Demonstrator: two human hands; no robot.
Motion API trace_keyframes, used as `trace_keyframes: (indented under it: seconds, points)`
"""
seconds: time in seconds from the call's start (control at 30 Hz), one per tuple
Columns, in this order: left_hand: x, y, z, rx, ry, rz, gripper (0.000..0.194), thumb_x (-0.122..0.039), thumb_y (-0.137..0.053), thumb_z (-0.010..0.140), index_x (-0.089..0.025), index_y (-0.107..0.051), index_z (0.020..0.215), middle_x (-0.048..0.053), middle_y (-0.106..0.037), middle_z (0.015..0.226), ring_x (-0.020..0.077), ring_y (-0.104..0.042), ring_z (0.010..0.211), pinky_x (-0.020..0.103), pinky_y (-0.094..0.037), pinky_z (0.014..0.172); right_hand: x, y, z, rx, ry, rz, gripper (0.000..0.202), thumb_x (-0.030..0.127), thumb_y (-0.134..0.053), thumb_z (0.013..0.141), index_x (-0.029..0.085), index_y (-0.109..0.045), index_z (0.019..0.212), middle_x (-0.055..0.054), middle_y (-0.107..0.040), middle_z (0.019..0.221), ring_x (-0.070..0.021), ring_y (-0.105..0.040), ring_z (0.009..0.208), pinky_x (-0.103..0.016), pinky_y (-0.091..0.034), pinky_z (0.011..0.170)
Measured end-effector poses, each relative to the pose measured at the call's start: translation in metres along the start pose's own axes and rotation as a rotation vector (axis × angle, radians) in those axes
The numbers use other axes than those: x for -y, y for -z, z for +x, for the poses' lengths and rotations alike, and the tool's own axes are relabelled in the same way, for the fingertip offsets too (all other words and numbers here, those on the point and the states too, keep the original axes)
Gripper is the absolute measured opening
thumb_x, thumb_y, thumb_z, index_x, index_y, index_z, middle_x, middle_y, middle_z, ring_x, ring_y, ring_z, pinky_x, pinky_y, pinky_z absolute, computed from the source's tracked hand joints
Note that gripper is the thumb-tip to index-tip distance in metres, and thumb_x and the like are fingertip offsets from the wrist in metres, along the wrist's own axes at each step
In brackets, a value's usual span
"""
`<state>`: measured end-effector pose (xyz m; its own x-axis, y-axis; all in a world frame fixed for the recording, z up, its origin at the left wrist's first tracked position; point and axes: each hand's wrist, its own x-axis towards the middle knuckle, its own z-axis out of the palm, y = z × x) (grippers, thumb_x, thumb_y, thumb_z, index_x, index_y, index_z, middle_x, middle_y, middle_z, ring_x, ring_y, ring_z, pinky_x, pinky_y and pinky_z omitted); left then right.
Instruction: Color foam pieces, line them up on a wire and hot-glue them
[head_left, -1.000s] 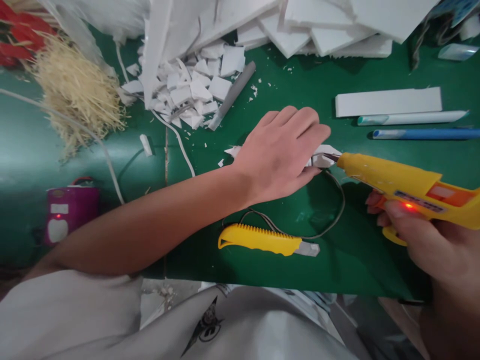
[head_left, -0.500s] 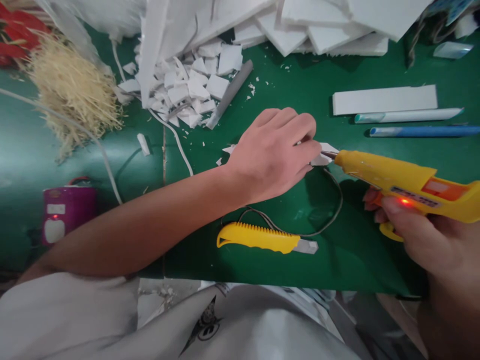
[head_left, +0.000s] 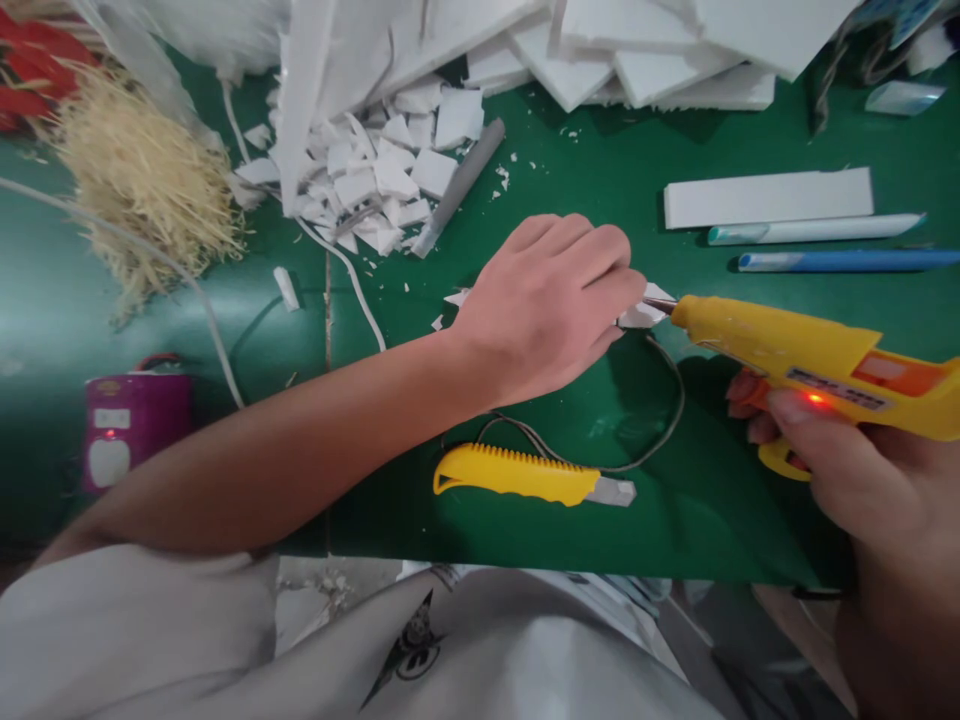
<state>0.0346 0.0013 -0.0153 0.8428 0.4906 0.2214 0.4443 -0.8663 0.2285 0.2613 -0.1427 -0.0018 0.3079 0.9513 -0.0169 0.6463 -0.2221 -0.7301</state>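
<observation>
My right hand (head_left: 847, 460) is wrapped round the grip of a yellow hot glue gun (head_left: 780, 340), whose small red light is lit. The gun's metal nozzle points left and meets a small white foam piece (head_left: 643, 310). My left hand (head_left: 551, 300) is closed on that piece, palm down, with its curled fingers hiding most of it. The nozzle tip lies close by the left index finger. On the green table in front of my left forearm rests a yellow utility knife (head_left: 525, 475), blade partly out and pointing right.
Broken white foam bits (head_left: 382, 170) and a grey stick (head_left: 461, 190) lie beyond my left hand. Stacked foam sheets (head_left: 637, 50) stand behind. At right are a white strip (head_left: 769, 198) and a blue pen (head_left: 847, 262). A purple box (head_left: 139, 430), straw bundle (head_left: 154, 180) and cables are left.
The glue gun has shifted very slightly, its rear tilting a little lower. My left hand stays almost still on the white foam piece.
</observation>
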Motion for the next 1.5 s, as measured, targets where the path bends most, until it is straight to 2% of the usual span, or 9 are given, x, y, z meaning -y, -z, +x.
trace_keyframes:
  seconds: [0.1, 0.2, 0.33, 0.53, 0.77, 0.9, 1.03, 1.3, 1.5]
  points:
    - [0.000, -0.002, -0.001, 0.007, 0.010, -0.018, 0.031, -0.026, -0.047, 0.104, -0.021, -0.066, 0.127, 0.008, -0.073, 0.120, 0.0269, -0.067, 0.117, 0.048, -0.050, 0.104, 0.005, -0.001, 0.003, -0.014, -0.006, -0.008, 0.050, 0.078, -0.070, 0.080, 0.029, -0.074, 0.077, -0.006, -0.073, 0.073, -0.0209, -0.066, 0.057, -0.036, -0.054, 0.048]
    - [0.001, -0.006, -0.002, 0.009, 0.044, -0.057, 0.042, -0.028, -0.052, 0.103, -0.024, -0.055, 0.144, 0.006, -0.074, 0.123, 0.0283, -0.066, 0.122, 0.051, -0.049, 0.106, 0.008, -0.001, 0.005, -0.017, -0.011, 0.006, 0.053, 0.081, -0.071, 0.077, 0.029, -0.073, 0.075, -0.006, -0.072, 0.071, -0.0209, -0.065, 0.056, -0.037, -0.054, 0.048]
    - [0.002, -0.011, -0.001, 0.024, 0.072, -0.094, 0.049, -0.034, -0.054, 0.104, -0.029, -0.048, 0.152, 0.005, -0.073, 0.126, 0.0310, -0.066, 0.125, 0.055, -0.049, 0.108, 0.009, 0.001, 0.004, -0.026, -0.016, 0.010, 0.053, 0.082, -0.069, 0.079, 0.029, -0.072, 0.076, -0.006, -0.072, 0.073, -0.0213, -0.065, 0.058, -0.039, -0.054, 0.051]
    - [0.002, -0.010, 0.001, 0.058, 0.070, -0.088, 0.050, -0.041, -0.048, 0.106, -0.031, -0.045, 0.155, 0.005, -0.070, 0.133, 0.0323, -0.064, 0.129, 0.056, -0.047, 0.111, 0.009, -0.002, 0.005, -0.005, -0.006, -0.018, 0.052, 0.081, -0.069, 0.080, 0.029, -0.070, 0.076, -0.007, -0.071, 0.071, -0.0238, -0.066, 0.058, -0.041, -0.055, 0.050]
    - [0.001, -0.009, 0.001, 0.030, 0.064, -0.096, 0.050, -0.031, -0.049, 0.103, -0.028, -0.049, 0.152, 0.006, -0.073, 0.126, 0.0315, -0.066, 0.125, 0.055, -0.048, 0.110, 0.015, -0.004, 0.014, 0.024, 0.094, -0.058, 0.049, 0.075, -0.070, 0.081, 0.027, -0.068, 0.070, -0.005, -0.068, 0.062, -0.0210, -0.064, 0.052, -0.036, -0.053, 0.047]
    - [0.001, -0.010, 0.001, 0.023, 0.061, -0.104, 0.050, -0.029, -0.050, 0.102, -0.028, -0.049, 0.152, 0.007, -0.073, 0.126, 0.0316, -0.065, 0.125, 0.055, -0.047, 0.110, 0.019, -0.001, 0.011, -0.004, 0.015, -0.024, 0.051, 0.077, -0.074, 0.075, 0.026, -0.069, 0.070, -0.006, -0.069, 0.064, -0.0208, -0.063, 0.051, -0.035, -0.053, 0.045]
    - [0.001, -0.009, 0.001, 0.044, 0.068, -0.099, 0.050, -0.031, -0.051, 0.102, -0.027, -0.049, 0.152, 0.008, -0.071, 0.130, 0.0317, -0.064, 0.126, 0.054, -0.046, 0.111, 0.013, 0.000, 0.004, -0.028, -0.063, 0.077, 0.047, 0.073, -0.078, 0.076, 0.026, -0.072, 0.075, -0.007, -0.071, 0.070, -0.0200, -0.062, 0.053, -0.033, -0.050, 0.043]
    - [0.000, -0.008, 0.002, 0.052, 0.072, -0.100, 0.051, -0.028, -0.049, 0.101, -0.029, -0.048, 0.152, 0.006, -0.072, 0.125, 0.0312, -0.065, 0.126, 0.055, -0.047, 0.110, 0.005, 0.002, 0.008, 0.047, 0.043, -0.088, 0.051, 0.077, -0.068, 0.083, 0.027, -0.073, 0.076, -0.007, -0.072, 0.070, -0.0219, -0.066, 0.058, -0.038, -0.056, 0.053]
    - [0.000, -0.008, 0.002, 0.051, 0.077, -0.099, 0.051, -0.026, -0.050, 0.100, -0.028, -0.050, 0.151, 0.006, -0.072, 0.128, 0.0312, -0.065, 0.127, 0.055, -0.046, 0.112, 0.008, 0.000, 0.003, -0.047, -0.027, 0.127, 0.033, 0.059, -0.080, 0.080, 0.027, -0.072, 0.076, -0.006, -0.072, 0.071, -0.0214, -0.065, 0.056, -0.034, -0.053, 0.045]
